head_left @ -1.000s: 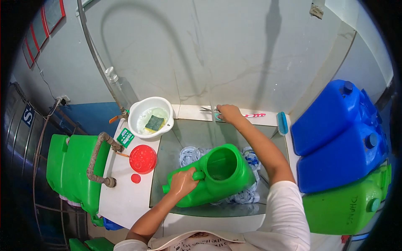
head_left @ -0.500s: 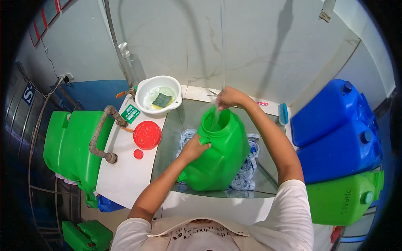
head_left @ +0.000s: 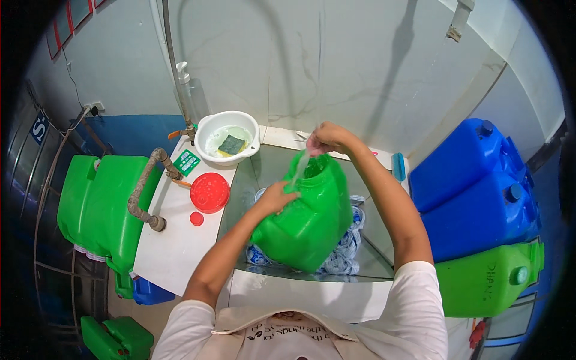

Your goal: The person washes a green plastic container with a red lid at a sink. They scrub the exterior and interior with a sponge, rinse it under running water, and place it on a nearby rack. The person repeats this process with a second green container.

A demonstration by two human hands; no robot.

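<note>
A large green plastic jug (head_left: 303,231) with a wide open mouth stands tilted in a glass-topped or glass-sided basin (head_left: 243,159). My left hand (head_left: 277,199) grips its shoulder just below the mouth. Over the mouth's far rim, my right hand (head_left: 327,138) is closed with the fingers pinched; what they hold, if anything, is hidden. A thin stream of water (head_left: 300,168) runs from beside the right hand down across the mouth toward my left hand. Under and around the jug lie several blue-and-white bottle-like pieces (head_left: 345,255), partly hidden.
On the white counter at left are a white bowl (head_left: 201,135) with a sponge (head_left: 232,145) in suds, a red lid (head_left: 210,193), a small red cap (head_left: 196,219) and a bent pipe (head_left: 135,201). Blue jerrycans (head_left: 474,210) and a green one (head_left: 474,288) stand at right; green containers (head_left: 114,198) at left.
The jug has turned and tipped a little toward the left. The water now runs over the mouth's near left edge instead of straight inside. Both hands stay close to the jug.
</note>
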